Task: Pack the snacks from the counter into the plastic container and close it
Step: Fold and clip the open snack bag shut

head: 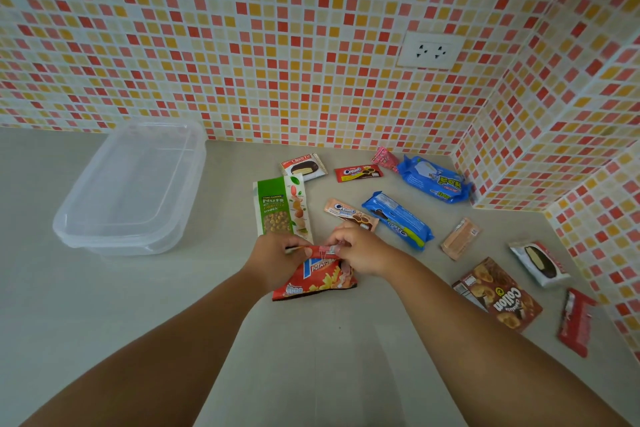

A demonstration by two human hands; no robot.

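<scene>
A red potato-chip bag lies on the grey counter in the middle. My left hand and my right hand both pinch its top edge. The clear plastic container stands at the back left with its lid on. Other snacks are spread to the right: a green nuts pouch, a Choco Pie pack, a small red cream-biscuit pack, a beige cream-biscuit pack, two blue cookie packs and a brown Collon box.
The mosaic tile wall runs behind the counter and turns forward at the right, with a white socket on it. Near that right wall lie a pink candy, a beige wafer pack, another pie pack and a red bar.
</scene>
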